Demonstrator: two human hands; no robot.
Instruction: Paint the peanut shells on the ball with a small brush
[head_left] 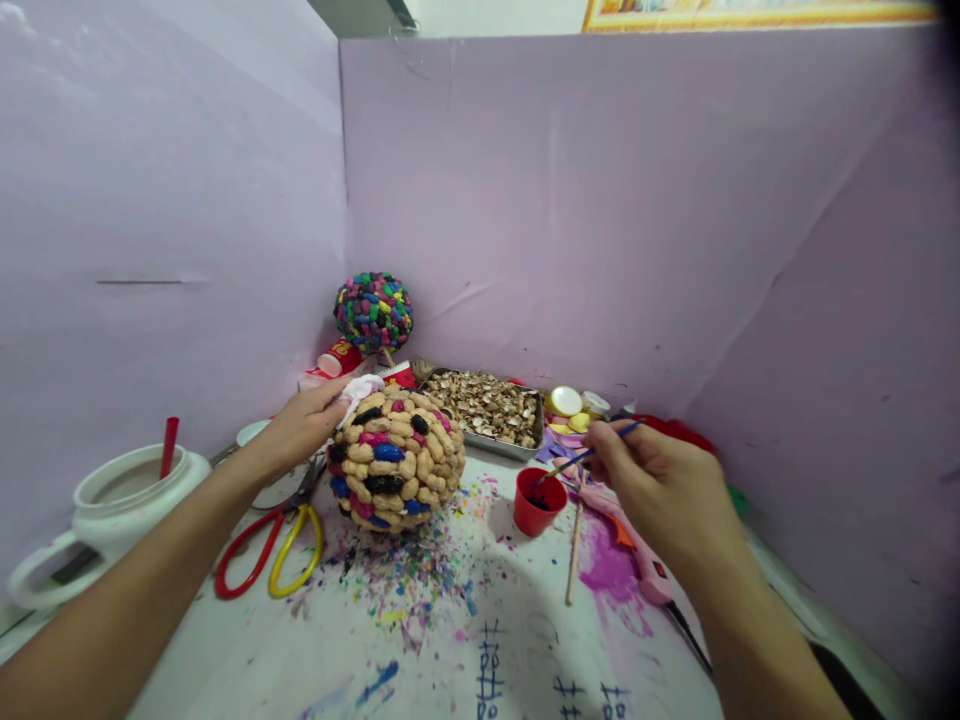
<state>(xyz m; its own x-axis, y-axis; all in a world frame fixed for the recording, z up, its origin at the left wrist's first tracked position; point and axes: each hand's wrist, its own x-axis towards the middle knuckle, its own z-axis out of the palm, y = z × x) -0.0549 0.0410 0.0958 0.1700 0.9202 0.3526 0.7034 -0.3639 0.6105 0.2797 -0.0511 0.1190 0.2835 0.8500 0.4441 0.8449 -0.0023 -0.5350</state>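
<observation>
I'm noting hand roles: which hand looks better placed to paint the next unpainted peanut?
Probably the right hand: it holds the paintbrush, whose tip is in the red cup. The left hand holds a white cloth at the partly painted peanut ball.

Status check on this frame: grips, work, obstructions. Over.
Left grip holding white cloth at peanut ball. Right grip on brush, tip in red cup. Ball part-painted, mostly bare tan. Scissors left of ball, not between ball and cup.
</observation>
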